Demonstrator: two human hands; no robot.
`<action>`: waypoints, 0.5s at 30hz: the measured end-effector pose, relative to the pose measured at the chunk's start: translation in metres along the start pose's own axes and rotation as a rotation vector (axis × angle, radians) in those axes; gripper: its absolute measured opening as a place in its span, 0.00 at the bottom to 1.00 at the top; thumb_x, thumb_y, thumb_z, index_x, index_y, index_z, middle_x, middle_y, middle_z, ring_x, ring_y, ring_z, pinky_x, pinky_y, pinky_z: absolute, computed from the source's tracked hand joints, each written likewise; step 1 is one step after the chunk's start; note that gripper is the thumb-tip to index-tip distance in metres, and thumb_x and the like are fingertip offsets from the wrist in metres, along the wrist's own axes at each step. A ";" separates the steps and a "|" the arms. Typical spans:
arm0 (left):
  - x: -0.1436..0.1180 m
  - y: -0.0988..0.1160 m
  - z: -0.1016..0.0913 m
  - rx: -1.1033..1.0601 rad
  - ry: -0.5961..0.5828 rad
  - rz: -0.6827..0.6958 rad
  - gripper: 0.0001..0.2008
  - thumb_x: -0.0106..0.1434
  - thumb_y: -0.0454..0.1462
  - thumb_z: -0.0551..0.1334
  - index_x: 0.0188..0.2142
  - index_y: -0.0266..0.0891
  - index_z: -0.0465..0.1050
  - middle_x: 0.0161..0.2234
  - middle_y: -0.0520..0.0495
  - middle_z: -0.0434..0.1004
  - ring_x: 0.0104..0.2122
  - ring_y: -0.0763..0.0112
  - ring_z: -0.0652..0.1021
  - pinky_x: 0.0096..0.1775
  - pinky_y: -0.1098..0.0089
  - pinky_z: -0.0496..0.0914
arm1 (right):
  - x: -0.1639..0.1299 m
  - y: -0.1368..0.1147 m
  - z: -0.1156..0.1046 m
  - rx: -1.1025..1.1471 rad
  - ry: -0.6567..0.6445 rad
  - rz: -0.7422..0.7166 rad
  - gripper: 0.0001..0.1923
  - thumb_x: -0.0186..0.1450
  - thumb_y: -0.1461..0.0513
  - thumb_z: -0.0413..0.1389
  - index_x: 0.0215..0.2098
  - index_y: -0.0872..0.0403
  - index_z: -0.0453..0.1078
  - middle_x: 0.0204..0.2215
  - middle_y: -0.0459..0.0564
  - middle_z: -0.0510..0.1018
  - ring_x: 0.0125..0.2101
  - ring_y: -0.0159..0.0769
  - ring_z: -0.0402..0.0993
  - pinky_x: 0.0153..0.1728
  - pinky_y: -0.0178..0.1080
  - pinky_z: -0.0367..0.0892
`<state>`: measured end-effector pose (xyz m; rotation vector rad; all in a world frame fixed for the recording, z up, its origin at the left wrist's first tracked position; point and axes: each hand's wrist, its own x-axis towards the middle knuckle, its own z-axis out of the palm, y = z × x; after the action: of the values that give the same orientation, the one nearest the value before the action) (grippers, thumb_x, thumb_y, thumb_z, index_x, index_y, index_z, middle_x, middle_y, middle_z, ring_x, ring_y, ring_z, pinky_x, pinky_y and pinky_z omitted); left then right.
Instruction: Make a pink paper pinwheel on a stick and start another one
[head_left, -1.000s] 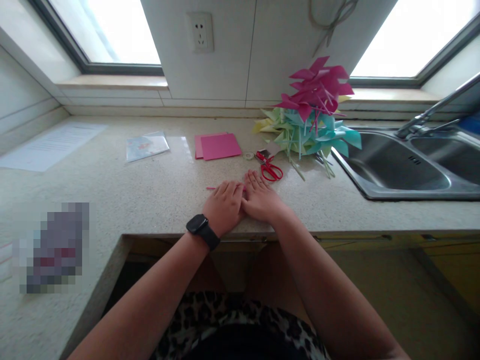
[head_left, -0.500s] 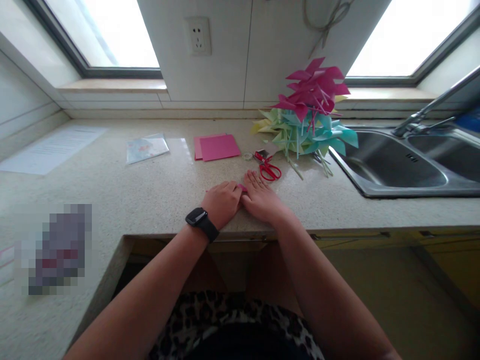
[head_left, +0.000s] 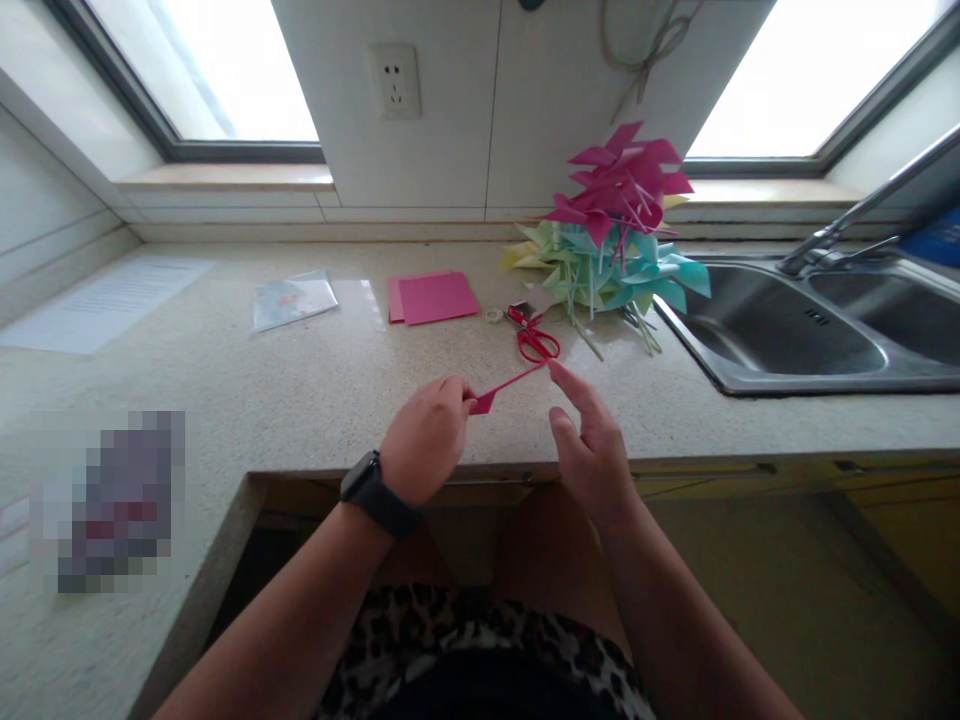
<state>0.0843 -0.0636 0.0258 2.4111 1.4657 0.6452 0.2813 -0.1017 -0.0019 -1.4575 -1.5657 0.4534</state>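
just above the counter's front edge, a thin pink paper strip (head_left: 504, 388) is pinched at its lower end by the left hand (head_left: 424, 441), fingers closed on it (a black watch (head_left: 373, 489) sits on that wrist). the right hand (head_left: 589, 440) is spread open, one fingertip touching the strip's far end. beyond lie red scissors (head_left: 535, 335), pink paper sheets (head_left: 433, 297) and a pile of paper pinwheels (head_left: 616, 230) on the speckled stone countertop (head_left: 262, 380), beside a steel sink (head_left: 795, 335) under two bright windows.

Speckled stone countertop (head_left: 315, 380): pink paper sheets (head_left: 433, 297), red scissors (head_left: 534, 335), tape roll (head_left: 493, 314), clear plastic packet (head_left: 292, 298), printed sheet (head_left: 105, 303), pinwheel pile (head_left: 611, 245) beside sink (head_left: 795, 340).
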 end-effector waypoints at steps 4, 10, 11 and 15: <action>-0.025 0.019 -0.021 -0.158 0.025 -0.078 0.06 0.71 0.33 0.55 0.39 0.39 0.71 0.36 0.45 0.79 0.36 0.63 0.78 0.40 0.63 0.73 | -0.016 -0.020 0.002 0.406 0.065 0.131 0.34 0.70 0.55 0.47 0.71 0.49 0.42 0.64 0.60 0.67 0.60 0.45 0.70 0.60 0.53 0.65; -0.059 0.032 -0.018 -0.894 -0.168 -0.347 0.09 0.70 0.44 0.59 0.41 0.41 0.72 0.32 0.49 0.76 0.34 0.65 0.77 0.36 0.66 0.71 | -0.034 -0.048 0.007 0.726 -0.298 0.350 0.14 0.62 0.51 0.65 0.39 0.50 0.74 0.34 0.48 0.81 0.35 0.36 0.78 0.39 0.40 0.74; -0.064 0.033 -0.015 -0.984 -0.193 -0.386 0.11 0.69 0.45 0.61 0.41 0.41 0.72 0.31 0.49 0.76 0.34 0.66 0.76 0.36 0.67 0.71 | -0.036 -0.050 0.007 0.760 -0.315 0.373 0.13 0.60 0.52 0.67 0.36 0.50 0.74 0.32 0.46 0.80 0.32 0.35 0.77 0.36 0.38 0.73; -0.080 0.032 -0.006 -1.208 -0.227 -0.491 0.13 0.66 0.47 0.65 0.39 0.40 0.72 0.31 0.51 0.75 0.31 0.70 0.74 0.34 0.70 0.69 | -0.042 -0.051 0.009 0.818 -0.376 0.455 0.12 0.58 0.54 0.70 0.32 0.52 0.75 0.28 0.44 0.79 0.29 0.31 0.75 0.33 0.35 0.70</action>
<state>0.0743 -0.1491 0.0255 1.1108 1.0116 0.7703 0.2390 -0.1494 0.0182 -1.0824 -1.0697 1.5056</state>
